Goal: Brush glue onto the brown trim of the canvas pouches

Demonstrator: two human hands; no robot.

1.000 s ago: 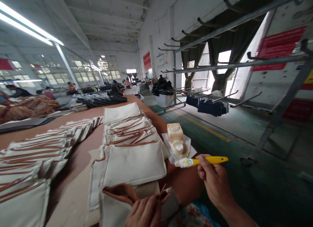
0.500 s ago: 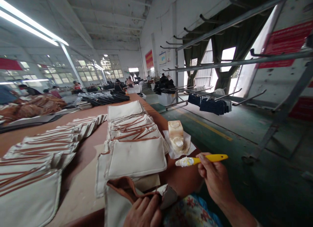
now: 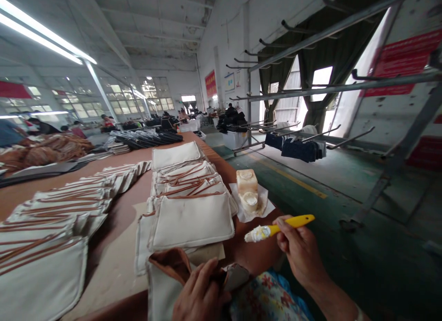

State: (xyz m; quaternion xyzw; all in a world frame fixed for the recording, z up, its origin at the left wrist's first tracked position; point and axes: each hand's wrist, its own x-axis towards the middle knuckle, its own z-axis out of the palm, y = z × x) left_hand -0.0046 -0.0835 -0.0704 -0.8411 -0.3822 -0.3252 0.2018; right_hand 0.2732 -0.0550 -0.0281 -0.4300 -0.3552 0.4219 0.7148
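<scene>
Between the fingers of my right hand [image 3: 300,247] is a yellow-handled brush [image 3: 293,221], its bristles coated in white paste and pointing left over the table's edge. My left hand [image 3: 202,288] grips the edge of a cream bag piece [image 3: 162,284] with a brown lining, at the near edge of the table. The fingertips of that hand are partly hidden in the folds. Just beyond lies a stack of cream bag pieces [image 3: 193,222] with brown straps. A stained plastic container [image 3: 247,185] with white paste in its opening lies on a white sheet [image 3: 265,206].
A long row of overlapping cream pieces [image 3: 51,229] covers the left of the brown table [image 3: 134,219]. Farther back are brown bundles [image 3: 51,150] and dark strips [image 3: 148,139]. A metal rack [image 3: 331,88] with prongs stands at right. Several people work in the distance.
My right hand has brought the brush slightly left and down, its bristles tilting lower. My left hand has shifted up over the bag piece's edge, and the fold there has changed shape.
</scene>
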